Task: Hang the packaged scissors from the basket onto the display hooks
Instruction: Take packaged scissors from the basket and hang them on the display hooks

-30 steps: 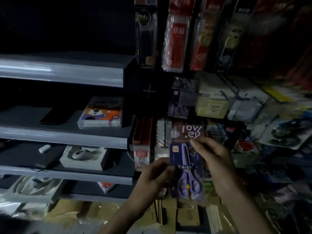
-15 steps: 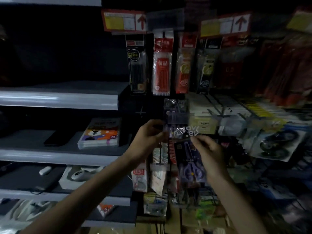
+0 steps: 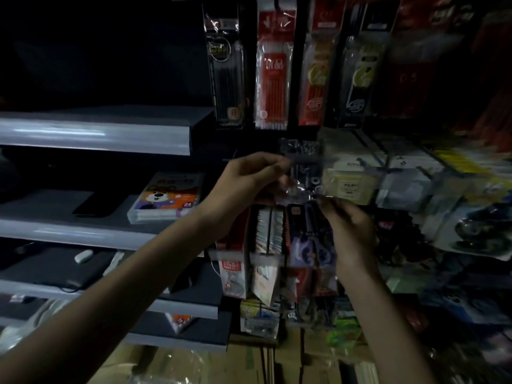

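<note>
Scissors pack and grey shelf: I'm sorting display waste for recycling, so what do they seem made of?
Scissors pack: clear glossy plastic film, judging by crinkled glints at its top, apparently over dark printed card; purple handles look like plastic. Grey shelf: smooth, semi-gloss edge with a soft light streak; painted metal or laminate, cannot tell.

The packaged scissors (image 3: 310, 239) are sitting upright between the two hands, with the left grip (image 3: 249, 184) pinching at the pack's top left and the right grip (image 3: 352, 234) lying against its right side. Pen packs (image 3: 274, 70) are hanging in a row above these; shelves (image 3: 97, 134) are standing off to the left — a box (image 3: 166, 198) lying on the second one down.
</note>
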Tool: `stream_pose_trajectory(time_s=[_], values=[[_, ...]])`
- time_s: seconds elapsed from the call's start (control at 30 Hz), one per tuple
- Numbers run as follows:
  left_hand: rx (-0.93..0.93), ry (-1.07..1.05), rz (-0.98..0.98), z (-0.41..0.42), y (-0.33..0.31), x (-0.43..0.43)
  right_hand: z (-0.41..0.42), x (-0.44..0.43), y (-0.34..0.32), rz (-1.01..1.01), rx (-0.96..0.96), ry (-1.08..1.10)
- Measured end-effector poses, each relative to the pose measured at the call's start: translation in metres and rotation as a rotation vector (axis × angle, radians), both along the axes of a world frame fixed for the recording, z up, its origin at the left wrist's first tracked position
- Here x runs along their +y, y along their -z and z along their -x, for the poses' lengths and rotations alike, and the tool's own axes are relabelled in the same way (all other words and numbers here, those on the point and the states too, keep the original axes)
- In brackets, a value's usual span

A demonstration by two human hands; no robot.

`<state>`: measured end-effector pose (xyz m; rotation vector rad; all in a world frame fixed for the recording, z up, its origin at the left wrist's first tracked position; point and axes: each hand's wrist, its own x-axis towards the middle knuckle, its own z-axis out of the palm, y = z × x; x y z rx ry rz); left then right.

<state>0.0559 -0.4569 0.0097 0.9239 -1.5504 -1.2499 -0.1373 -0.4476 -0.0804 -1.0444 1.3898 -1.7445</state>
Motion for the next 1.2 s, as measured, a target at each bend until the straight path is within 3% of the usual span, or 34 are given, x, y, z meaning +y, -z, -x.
stream_pose_trajectory(time_s=[0.4, 1.2], values=[[-0.137, -0.016, 0.207, -0.006, 0.006, -0.008, -0.009, -0.013, -0.012, 0.048, -0.044, -0.03], [-0.121, -0.005, 0.286, -0.003, 0.021, -0.009, -0.022, -0.041, -0.009, 0.048, -0.068, 0.055]])
